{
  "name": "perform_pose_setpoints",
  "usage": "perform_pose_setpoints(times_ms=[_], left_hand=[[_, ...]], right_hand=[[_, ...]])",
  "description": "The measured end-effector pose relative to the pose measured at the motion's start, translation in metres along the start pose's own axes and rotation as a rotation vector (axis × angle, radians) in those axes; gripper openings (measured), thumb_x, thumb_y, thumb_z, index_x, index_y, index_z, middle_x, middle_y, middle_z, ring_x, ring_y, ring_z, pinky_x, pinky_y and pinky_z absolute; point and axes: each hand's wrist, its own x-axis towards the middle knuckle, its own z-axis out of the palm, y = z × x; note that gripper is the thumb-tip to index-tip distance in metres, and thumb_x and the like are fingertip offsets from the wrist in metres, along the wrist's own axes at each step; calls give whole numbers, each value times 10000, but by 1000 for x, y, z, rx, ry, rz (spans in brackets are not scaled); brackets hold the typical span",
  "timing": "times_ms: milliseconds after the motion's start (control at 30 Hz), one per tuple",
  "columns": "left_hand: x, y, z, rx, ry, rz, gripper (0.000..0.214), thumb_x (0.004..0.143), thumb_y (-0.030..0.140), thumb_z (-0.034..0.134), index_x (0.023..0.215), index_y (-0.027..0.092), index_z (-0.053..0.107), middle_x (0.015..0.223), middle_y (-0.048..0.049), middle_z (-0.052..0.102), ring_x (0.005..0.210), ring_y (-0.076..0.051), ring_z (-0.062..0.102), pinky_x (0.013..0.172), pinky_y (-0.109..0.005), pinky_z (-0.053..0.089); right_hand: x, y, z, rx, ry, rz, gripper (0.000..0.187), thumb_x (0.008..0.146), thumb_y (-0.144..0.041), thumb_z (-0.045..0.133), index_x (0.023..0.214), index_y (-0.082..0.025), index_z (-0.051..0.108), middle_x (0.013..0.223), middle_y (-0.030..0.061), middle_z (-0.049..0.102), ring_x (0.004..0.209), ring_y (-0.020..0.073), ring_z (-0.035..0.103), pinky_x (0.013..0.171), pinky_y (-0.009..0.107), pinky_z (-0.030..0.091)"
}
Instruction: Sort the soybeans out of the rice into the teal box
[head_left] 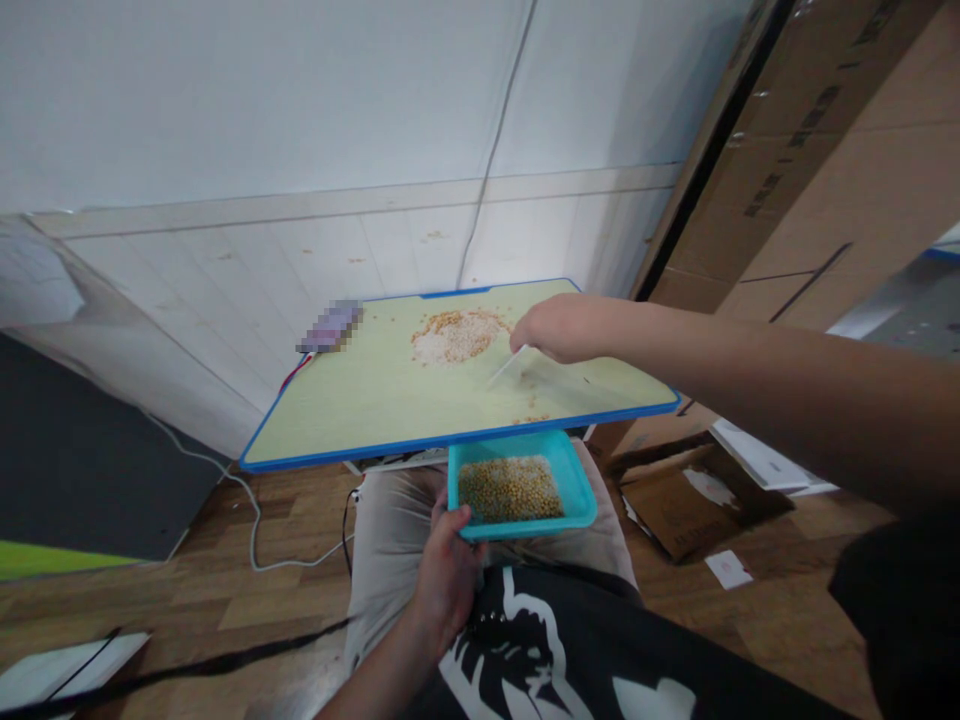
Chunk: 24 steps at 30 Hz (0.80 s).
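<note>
My left hand (452, 560) grips the near left corner of a turquoise plastic tray (585, 490), thumb over the rim. Yellowish beans mixed with whitish grains (510, 488) cover the tray's bottom. It rests over my lap, just under the front edge of a pale yellow table (360, 400) with a blue rim. Above the tabletop, my right hand (559, 328) is closed on a thin white flat piece (508, 367) whose lower end points down at the surface. Left of that hand lies a heap of whitish grains and orange-yellow kernels (459, 336). A few loose kernels (531, 418) sit by the front edge.
A phone-like object (330, 327), blurred out, lies at the table's left with a red cable. Behind the table stands a white wall (300, 110). Large cardboard boxes (825, 150) rise on the right, and an open carton (694, 500) is on the wooden floor. A white cord (255, 520) trails at left.
</note>
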Motion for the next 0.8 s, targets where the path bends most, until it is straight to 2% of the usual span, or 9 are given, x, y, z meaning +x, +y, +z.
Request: perform_pose_setpoints(times_ms=[133,267,367,533,667,800], left_hand=[[-1,1,2,9,4,8,622,621,331,827,1216,261,657,1130,-60,765,1077,-269,685,874,-368,534],[-3,3,4,9,3,20,653,616,321,826,1243,275,650,1107,-50,766,1058,-261,689,887,-372,533],[-3,3,3,5,5,20,654,617,323,826,1244,278,649,1110,-55,765,1059,-266,690,886,-375,530],[-2,2,3,26,8,22,660,615,327,830,1246,288,639,1128,-55,762,1065,-277,684,840,-366,521],[-3,3,6,18,3,26,652,618,317,817,1243,280,633,1138,-61,761,1076,-281,687,857,-370,524],[-4,3,10,14,-4,-10,641,628,330,801,1238,266,612,1179,-66,759,1075,-275,689,840,-363,520]], right_hand=[[5,7,-5,23,-4,180,430,872,-164,636,1275,-278,731,1056,125,795,969,317,740,795,429,553],[15,11,6,140,-41,261,441,806,-136,695,1222,-272,749,1133,143,785,1049,344,734,880,459,573],[22,16,14,164,-115,289,408,783,-131,705,1170,-245,767,1174,150,780,1096,356,727,930,467,569],[30,25,17,203,-183,331,391,801,-175,720,1188,-138,763,1234,174,765,1122,363,725,926,426,568],[34,33,22,223,-199,336,356,808,-211,746,1157,-147,771,1187,141,784,1089,338,735,913,413,566],[36,39,25,268,-219,373,260,784,-240,797,1030,-159,790,1084,140,798,999,338,752,858,434,588]])
